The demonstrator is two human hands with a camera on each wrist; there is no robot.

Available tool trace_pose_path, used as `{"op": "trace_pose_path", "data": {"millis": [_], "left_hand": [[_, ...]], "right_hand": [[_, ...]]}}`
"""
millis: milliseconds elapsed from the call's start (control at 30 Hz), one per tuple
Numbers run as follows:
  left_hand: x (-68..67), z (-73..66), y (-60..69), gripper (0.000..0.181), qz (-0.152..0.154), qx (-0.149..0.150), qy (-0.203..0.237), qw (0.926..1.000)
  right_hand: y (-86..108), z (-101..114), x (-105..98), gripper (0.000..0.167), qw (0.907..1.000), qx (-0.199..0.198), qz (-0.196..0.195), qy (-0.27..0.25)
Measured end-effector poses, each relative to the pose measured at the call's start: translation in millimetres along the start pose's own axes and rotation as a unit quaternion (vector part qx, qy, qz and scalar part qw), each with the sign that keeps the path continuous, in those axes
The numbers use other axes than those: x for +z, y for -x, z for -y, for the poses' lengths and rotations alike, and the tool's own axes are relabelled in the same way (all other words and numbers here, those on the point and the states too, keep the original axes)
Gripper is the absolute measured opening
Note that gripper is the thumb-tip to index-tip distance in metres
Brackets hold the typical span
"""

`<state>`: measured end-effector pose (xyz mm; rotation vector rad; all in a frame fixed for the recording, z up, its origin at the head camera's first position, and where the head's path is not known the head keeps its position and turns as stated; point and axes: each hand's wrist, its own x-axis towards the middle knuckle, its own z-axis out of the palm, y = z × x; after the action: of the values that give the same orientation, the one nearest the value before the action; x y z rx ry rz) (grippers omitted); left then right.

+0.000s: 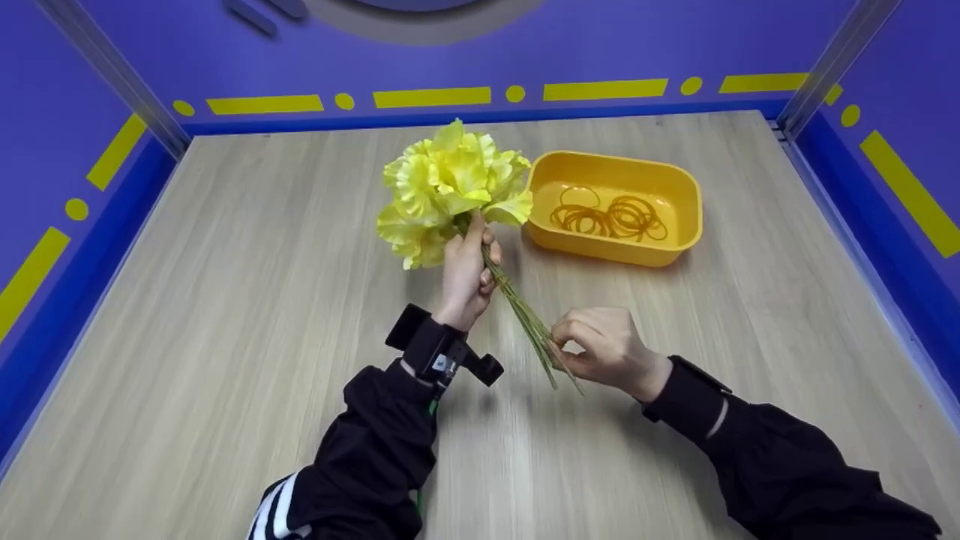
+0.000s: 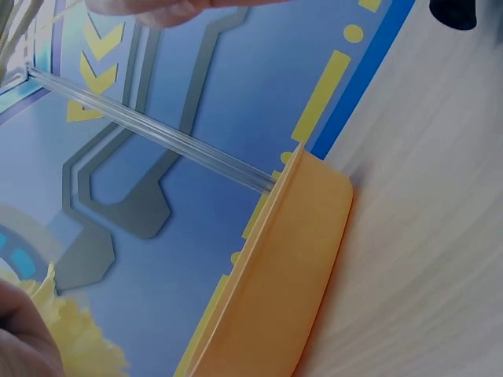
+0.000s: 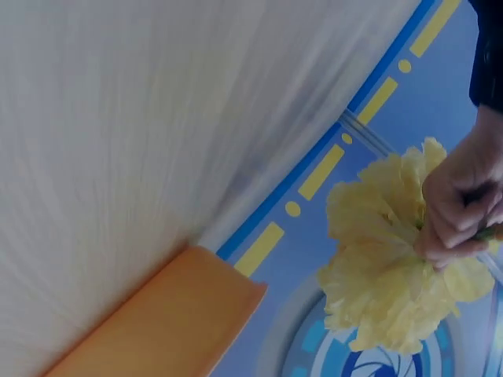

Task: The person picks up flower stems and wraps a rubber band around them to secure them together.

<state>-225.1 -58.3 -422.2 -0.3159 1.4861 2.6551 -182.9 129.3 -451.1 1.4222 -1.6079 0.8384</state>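
Note:
A bunch of yellow artificial-looking flowers [image 1: 457, 176] is held above the table, blooms toward the back wall. My left hand [image 1: 466, 277] grips its green stems [image 1: 525, 315] just below the blooms. What looks like a thin rubber band [image 1: 502, 280] circles the stems a little below that hand. Near the lower stem ends, my right hand [image 1: 609, 346] pinches with thumb and forefinger at the stems' edge; exactly what lies between the fingertips is too small to tell. The right wrist view shows the blooms [image 3: 393, 259] beside the left hand [image 3: 464, 192].
An orange plastic box [image 1: 615, 251] stands at the back right, close to the blooms. Several tan rubber bands [image 1: 626, 217] lie inside it. Blue-purple panels [image 1: 442, 64] with yellow marks border the wooden table [image 1: 247, 300] at the back and sides.

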Motion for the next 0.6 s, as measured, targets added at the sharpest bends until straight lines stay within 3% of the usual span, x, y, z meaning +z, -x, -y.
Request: {"op": "trace_pose_path", "data": {"millis": [167, 367, 467, 600], "left_hand": [[1.4, -1.1, -0.2, 0.045, -0.038, 0.027, 0.019, 0.9987], [0.5, -2.8, 0.2, 0.044, -0.079, 0.021, 0.068, 0.9944], [0.4, -3.0, 1.6, 0.045, -0.079, 0.005, 0.088, 0.9930], [0.6, -2.5, 4.3, 0.045, -0.049, -0.023, 0.098, 0.9937]], "right_hand": [[5.1, 4.2, 2.2, 0.027, 0.9993, 0.009, -0.032, 0.018], [13.2, 5.5, 8.2, 0.027, 0.9983, 0.018, -0.049, 0.027], [16.6, 2.6, 11.8, 0.028, 0.9976, 0.004, -0.058, 0.038], [18.1, -7.8, 12.0, 0.026, 0.9972, -0.021, -0.044, 0.057]]}}
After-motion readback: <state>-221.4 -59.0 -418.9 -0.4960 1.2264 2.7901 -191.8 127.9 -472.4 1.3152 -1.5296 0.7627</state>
